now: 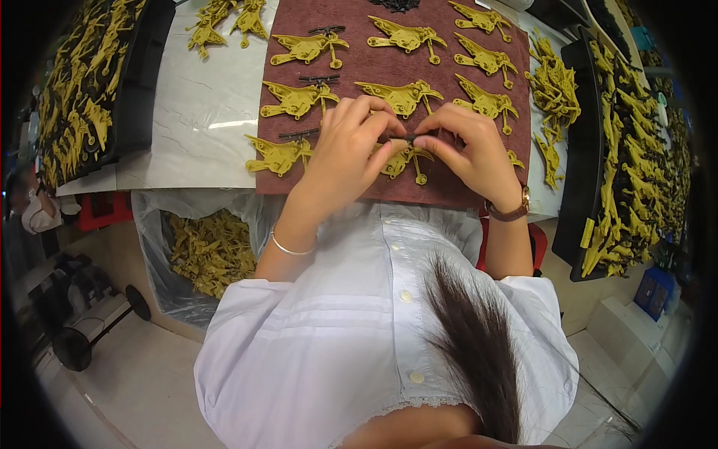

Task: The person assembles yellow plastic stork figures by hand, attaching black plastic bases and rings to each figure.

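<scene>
My left hand (345, 146) and my right hand (470, 150) meet over the near middle of a dark red cloth (359, 67). Between them, both sets of fingertips pinch a small black bar-shaped part (408, 138). Just beneath lies a yellow bird-shaped plastic piece (396, 166), partly covered by my fingers. More such yellow pieces (404, 35) lie in rows on the cloth. In the left column, thin black bars (299, 134) rest at the pieces' upper edges. My right hand hides most of a yellow piece (515, 159) at the near right.
Black trays of yellow pieces stand at the left (138, 82) and right (580, 67). Loose yellow pieces are heaped (552, 86) right of the cloth. A plastic-lined bin (153, 247) of yellow parts sits below the table's left front edge. Black parts (396, 4) lie at the far edge.
</scene>
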A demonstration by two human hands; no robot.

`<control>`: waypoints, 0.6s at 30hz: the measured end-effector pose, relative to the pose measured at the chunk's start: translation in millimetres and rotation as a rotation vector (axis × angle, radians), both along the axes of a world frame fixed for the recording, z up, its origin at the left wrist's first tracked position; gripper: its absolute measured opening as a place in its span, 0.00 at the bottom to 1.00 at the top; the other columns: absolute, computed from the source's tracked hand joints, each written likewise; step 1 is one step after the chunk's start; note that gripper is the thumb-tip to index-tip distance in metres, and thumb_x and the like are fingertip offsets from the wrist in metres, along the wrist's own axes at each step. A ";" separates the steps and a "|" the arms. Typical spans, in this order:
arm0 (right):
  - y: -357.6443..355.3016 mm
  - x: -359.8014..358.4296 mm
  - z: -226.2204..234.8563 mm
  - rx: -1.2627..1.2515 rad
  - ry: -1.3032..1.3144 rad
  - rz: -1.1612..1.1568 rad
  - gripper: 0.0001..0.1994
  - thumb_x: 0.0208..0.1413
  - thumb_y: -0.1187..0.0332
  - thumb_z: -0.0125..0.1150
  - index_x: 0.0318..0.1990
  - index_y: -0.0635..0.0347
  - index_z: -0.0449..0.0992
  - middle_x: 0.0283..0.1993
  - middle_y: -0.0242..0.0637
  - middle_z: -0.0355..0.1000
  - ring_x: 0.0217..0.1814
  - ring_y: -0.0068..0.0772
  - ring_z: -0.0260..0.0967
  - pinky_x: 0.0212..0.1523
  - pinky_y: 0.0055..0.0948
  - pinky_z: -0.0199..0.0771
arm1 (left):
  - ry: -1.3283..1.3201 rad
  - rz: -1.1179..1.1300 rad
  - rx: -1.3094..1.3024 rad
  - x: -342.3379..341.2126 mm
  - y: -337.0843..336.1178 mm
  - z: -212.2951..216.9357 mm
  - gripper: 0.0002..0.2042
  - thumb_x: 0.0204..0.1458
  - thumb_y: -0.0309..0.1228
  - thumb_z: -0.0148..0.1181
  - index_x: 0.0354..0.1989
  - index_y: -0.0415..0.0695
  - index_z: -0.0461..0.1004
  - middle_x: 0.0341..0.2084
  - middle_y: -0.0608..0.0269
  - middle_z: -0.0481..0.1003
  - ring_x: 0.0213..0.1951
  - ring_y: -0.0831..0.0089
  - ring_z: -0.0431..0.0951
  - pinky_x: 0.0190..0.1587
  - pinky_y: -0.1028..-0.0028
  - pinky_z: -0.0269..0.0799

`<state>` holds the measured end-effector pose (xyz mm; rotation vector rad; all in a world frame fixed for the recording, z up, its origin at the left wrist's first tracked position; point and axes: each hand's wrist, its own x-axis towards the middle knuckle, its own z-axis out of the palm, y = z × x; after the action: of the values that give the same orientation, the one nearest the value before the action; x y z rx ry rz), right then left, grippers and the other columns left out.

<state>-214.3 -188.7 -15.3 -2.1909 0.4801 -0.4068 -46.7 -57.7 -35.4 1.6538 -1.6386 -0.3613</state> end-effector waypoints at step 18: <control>1.0 2.6 -8.5 -0.207 0.219 -0.054 0.06 0.49 0.66 0.63 0.32 0.56 0.80 0.29 0.37 0.70 0.30 0.42 0.69 0.32 0.37 0.69 | -0.237 -0.178 0.107 10.5 14.3 5.0 0.22 0.39 0.25 0.66 0.47 0.48 0.75 0.38 0.63 0.72 0.42 0.62 0.70 0.46 0.65 0.65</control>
<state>-211.7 -187.7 -23.7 -2.4412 0.6419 -0.2557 -36.2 -43.4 -30.5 1.6859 -1.9817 -0.3573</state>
